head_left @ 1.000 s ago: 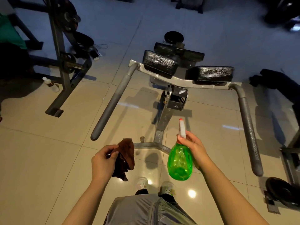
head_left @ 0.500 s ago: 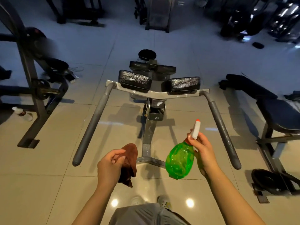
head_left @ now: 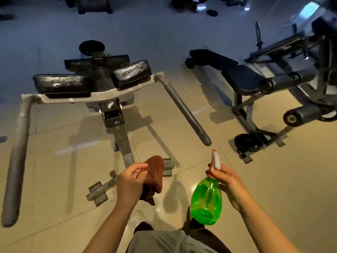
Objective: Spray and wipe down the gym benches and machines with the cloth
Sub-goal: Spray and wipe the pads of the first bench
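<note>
My left hand (head_left: 130,182) grips a folded brown cloth (head_left: 155,175) at waist height. My right hand (head_left: 228,183) holds a green spray bottle (head_left: 207,201) by its neck, white nozzle pointing up and forward. Ahead on the floor stands a grey machine with two black pads, the left pad (head_left: 63,84) and the right pad (head_left: 132,73), both showing wet streaks. Its two long grey handle bars reach toward me, the right bar (head_left: 187,112) and the left bar (head_left: 17,156). Both hands hang short of the machine and touch none of it.
A dark padded bench (head_left: 238,77) with foam rollers (head_left: 284,82) stands at the right on a metal frame. A black weight plate (head_left: 249,142) lies at its foot. More dark machines line the far side. My shoes and grey shorts show at the bottom.
The view has swung to the right, so the grey machine now sits left of centre and the dark bench has come into fuller view. Both hands keep their hold, the bottle more upright.
</note>
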`<state>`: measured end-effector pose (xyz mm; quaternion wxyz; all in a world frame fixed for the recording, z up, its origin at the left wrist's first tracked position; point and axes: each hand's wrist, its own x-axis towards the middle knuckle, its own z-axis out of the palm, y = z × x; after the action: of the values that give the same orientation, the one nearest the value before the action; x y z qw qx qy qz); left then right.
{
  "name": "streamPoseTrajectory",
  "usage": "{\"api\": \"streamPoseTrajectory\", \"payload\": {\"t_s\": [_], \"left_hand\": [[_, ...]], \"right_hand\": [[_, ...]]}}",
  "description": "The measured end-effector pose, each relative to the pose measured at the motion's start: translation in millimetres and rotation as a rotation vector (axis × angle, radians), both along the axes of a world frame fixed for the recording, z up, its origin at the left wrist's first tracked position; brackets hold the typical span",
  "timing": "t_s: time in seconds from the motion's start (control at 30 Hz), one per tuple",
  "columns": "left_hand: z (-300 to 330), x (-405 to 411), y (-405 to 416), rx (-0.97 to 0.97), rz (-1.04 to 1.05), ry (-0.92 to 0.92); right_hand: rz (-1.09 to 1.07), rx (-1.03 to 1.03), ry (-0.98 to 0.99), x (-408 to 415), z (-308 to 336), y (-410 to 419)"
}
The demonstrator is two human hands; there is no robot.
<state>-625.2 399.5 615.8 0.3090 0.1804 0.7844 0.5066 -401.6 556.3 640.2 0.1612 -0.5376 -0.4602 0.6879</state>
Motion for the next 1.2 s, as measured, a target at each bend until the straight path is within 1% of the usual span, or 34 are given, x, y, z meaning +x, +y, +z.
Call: {"api": "streamPoseTrajectory", "payload": {"t_s": [0.07,0.17,0.27,0.4,0.53,0.6,0.7,0.8,0.9,0.97,1.0,1.07,1.1,1.2], "left_hand": [[-1.8,18.2,11.4,-0.060,-0.050,0.071],[-2.6,52.4,32.6,-0.062,-0.022,0.055],[1.9,97.5,64.7,-0.089,0.007,0.029],[4.3,163.3,116.7,-0.041,0.059,0.032],[15.9,212.7,161.3,0.017,0.071,-0.008],[23.8,223.8,178.1,0.029,0.064,-0.020],[31.7,228.5,205.9,0.015,0.069,0.011],[31.9,230.6,239.8,0.002,0.023,0.034],[28.0,229.2,285.4,0.059,0.023,-0.056],[25.9,226.3,323.4,0.101,0.078,-0.166],[25.5,223.8,343.9,0.125,0.110,-0.249],[26.1,214.7,383.3,0.175,0.142,-0.436],[25.7,206.6,401.6,0.198,0.151,-0.494],[25.7,176.7,448.7,0.205,0.247,-0.574]], "right_hand": [[-0.041,-0.020,0.036,22.1,-3.4,10.0],[-0.060,0.006,0.106,50.1,-7.3,35.1],[0.017,0.096,0.151,78.8,-8.5,69.6],[0.142,0.195,0.178,118.5,2.0,120.3],[0.174,0.190,0.268,146.7,15.0,171.9],[0.163,0.166,0.304,153.2,21.3,192.4],[0.102,0.108,0.395,154.7,27.3,221.7],[-0.013,0.121,0.392,143.1,32.8,250.2],[-0.097,0.175,0.328,119.0,35.2,288.0],[-0.117,0.217,0.271,97.6,35.2,317.1],[-0.126,0.241,0.244,85.0,35.7,331.8],[-0.121,0.281,0.209,58.4,33.3,363.8],[-0.102,0.291,0.194,44.8,30.9,380.0],[0.008,0.296,0.126,3.7,28.9,425.8]]}}
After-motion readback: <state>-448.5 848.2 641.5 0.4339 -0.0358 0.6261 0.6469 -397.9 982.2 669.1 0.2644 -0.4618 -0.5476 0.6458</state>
